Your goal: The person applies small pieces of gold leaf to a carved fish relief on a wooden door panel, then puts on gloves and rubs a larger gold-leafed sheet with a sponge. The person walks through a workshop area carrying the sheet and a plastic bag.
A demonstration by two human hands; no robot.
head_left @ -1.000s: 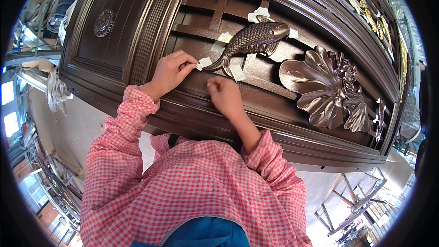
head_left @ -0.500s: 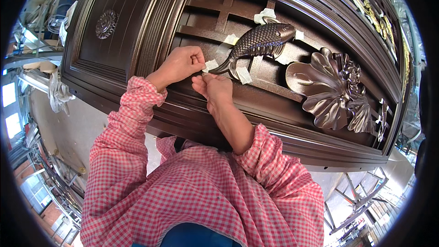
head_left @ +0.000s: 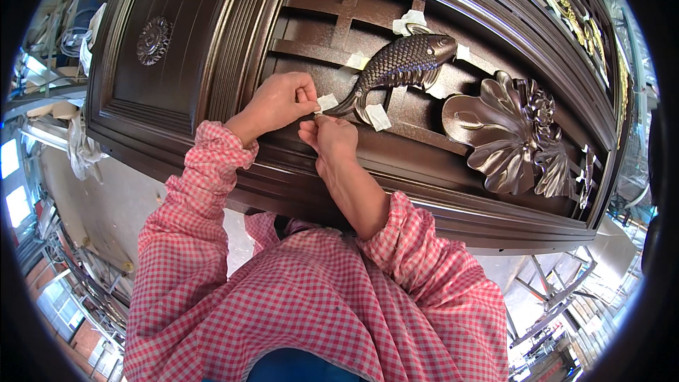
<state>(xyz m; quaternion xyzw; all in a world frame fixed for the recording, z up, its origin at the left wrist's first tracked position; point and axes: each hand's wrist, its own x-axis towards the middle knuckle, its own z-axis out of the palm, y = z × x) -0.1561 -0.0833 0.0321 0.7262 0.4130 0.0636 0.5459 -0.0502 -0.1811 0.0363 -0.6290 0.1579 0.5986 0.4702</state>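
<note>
A dark brown metallic door panel (head_left: 212,92) lies in front of me. On its lattice sits a raised carp ornament (head_left: 399,64), with pieces of whitish masking tape (head_left: 378,117) stuck around it. By the carp's tail, my left hand (head_left: 283,97) pinches at a small piece of tape (head_left: 327,102). My right hand (head_left: 332,138) is closed just below, thumb and fingers meeting at the same spot. The fingertips of both hands almost touch, and the exact grip of the right one is partly hidden.
Right of the carp is a large lotus-leaf and flower ornament (head_left: 506,138). A round rosette (head_left: 154,41) decorates the left section. Gold-coloured trim (head_left: 576,21) shows at the far right. A metal frame stand (head_left: 555,297) is at the lower right, and clear plastic wrapping (head_left: 81,145) hangs at the left.
The view has shifted slightly, so the panel's left part sits a little further left. Both hands stay at the tail's tip, pinching by the tape with barely any movement.
</note>
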